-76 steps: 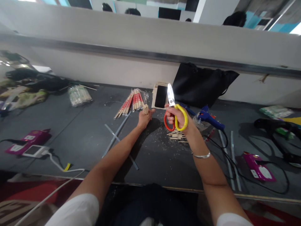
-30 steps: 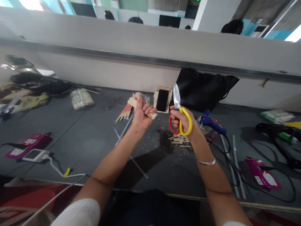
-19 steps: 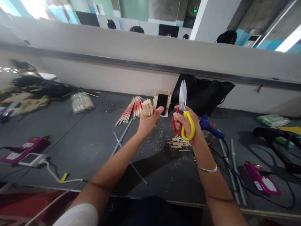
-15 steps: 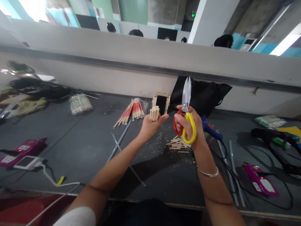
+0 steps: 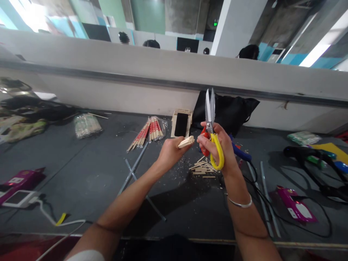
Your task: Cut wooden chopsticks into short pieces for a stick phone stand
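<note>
My left hand [image 5: 170,152] is closed around a bundle of pale wooden sticks [image 5: 186,142], whose ends point right toward my other hand. In my right hand [image 5: 219,143] is a pair of scissors [image 5: 210,112] with one yellow and one red handle; the blades point up and stand slightly apart. Beneath the hands, a loose pile of short cut sticks [image 5: 202,167] lies on the dark table [image 5: 95,174] among small wood chips. Behind my left hand, a black phone-like slab [image 5: 181,124] leans on a small wooden stand [image 5: 174,127].
Packs of red-wrapped chopsticks [image 5: 155,130] lie left of the stand. Clear glue-stick-like rods [image 5: 133,170] cross in front of them. A blue glue gun [image 5: 241,152], a black bag [image 5: 231,112] and a magenta box [image 5: 296,204] are on the right, with cables.
My left hand has turned the stick bundle from upright to lying sideways, its ends now toward the right hand. The scissors remain held up, close to the bundle.
</note>
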{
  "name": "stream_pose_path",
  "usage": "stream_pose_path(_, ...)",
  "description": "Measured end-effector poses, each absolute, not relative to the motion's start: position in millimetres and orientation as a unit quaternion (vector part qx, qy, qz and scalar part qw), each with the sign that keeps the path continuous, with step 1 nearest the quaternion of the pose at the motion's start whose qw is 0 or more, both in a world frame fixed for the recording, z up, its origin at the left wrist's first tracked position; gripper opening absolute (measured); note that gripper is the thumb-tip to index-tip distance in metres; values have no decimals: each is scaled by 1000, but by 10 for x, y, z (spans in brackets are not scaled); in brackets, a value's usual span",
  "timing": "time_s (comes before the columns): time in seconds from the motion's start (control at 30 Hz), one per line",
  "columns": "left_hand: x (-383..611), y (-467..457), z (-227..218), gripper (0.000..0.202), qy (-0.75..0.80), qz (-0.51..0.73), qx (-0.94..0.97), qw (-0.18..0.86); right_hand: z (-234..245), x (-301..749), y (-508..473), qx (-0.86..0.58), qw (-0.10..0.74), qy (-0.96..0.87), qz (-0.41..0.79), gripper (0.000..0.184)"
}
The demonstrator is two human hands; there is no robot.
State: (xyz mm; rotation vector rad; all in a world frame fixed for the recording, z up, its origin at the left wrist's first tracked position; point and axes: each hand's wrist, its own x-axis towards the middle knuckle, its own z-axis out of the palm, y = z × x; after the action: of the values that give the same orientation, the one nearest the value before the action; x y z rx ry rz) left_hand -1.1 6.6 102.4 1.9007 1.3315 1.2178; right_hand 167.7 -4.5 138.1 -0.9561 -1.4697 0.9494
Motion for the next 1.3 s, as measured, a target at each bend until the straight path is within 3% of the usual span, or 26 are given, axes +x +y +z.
stream_pose_path(0.17,-3,65,1049,35,492,455,690,274,1248,1689,34,-380,542,-643,386,47)
stream_pose_path(0.4,61,44,1133,48,505,444,604,429,1172,1713,110,-384,537,-672,336,43)
stream_pose_path(0.67,102,-40,1153,44,426,386,505,644,1296,1680,54,-400,518,-662,365,47)
stream_pose_path(0.77,114,-88,1151,31,377,373,497,687,1341,1667,9,-372,520,-668,380,48)
stream_pose_path(1.03,129,-138,1133,28,321,340,490,736,1337,1661,-30,-334,509,-662,438,51)
stream_pose_path(1.3,178,-15,1013,29,397,367,468,700,1279,1615,61,-385,497,-688,363,57)
